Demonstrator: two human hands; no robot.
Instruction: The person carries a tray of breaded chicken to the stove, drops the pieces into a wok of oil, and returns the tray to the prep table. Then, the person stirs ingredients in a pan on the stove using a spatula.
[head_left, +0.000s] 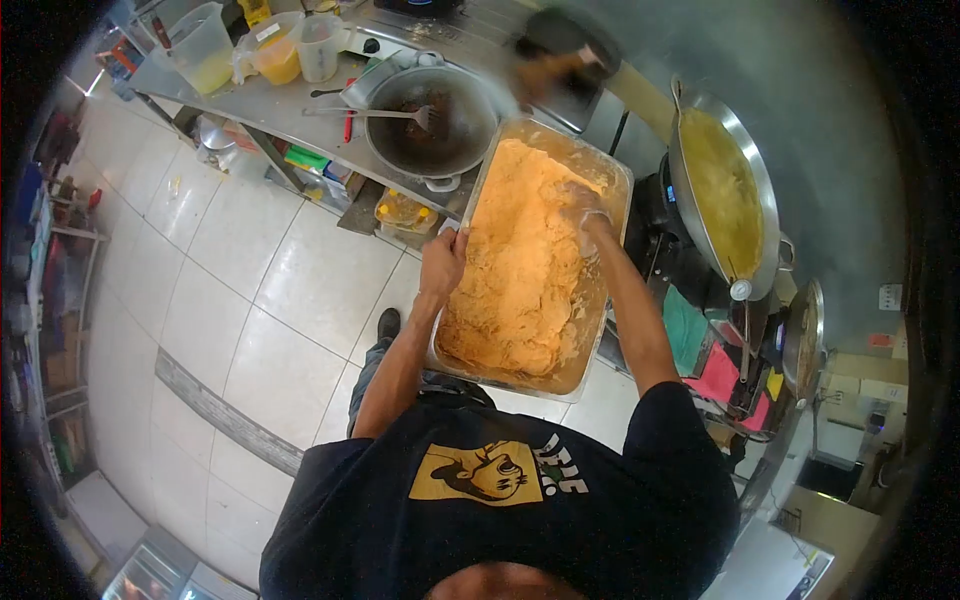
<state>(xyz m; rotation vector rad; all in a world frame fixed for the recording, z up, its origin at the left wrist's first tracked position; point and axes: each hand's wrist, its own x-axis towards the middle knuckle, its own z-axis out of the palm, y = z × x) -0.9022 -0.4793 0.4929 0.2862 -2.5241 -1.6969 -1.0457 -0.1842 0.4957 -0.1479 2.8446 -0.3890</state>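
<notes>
A deep rectangular metal tray (592, 345) in front of my body holds an orange, crumbly food mixture (515, 270), heaped along the middle and smeared on the inner walls. My left hand (443, 262) is closed around the tray's left rim, thumb on top. Inside the tray, toward the far right corner, my right hand (582, 210) is down at the mixture. Its fingers are blurred and partly covered, and I cannot tell whether they are spread or closed. Pale mixture or a thin covering shows at the wrist.
Beyond the tray stands a wok (425, 130) with a slotted spatula (400, 114) across it. To the right, a large pan of yellow liquid (722, 190) sits on a burner. Plastic jugs (275, 60) line the counter at the far left. A bottle of yellow oil (403, 211) is on the lower shelf.
</notes>
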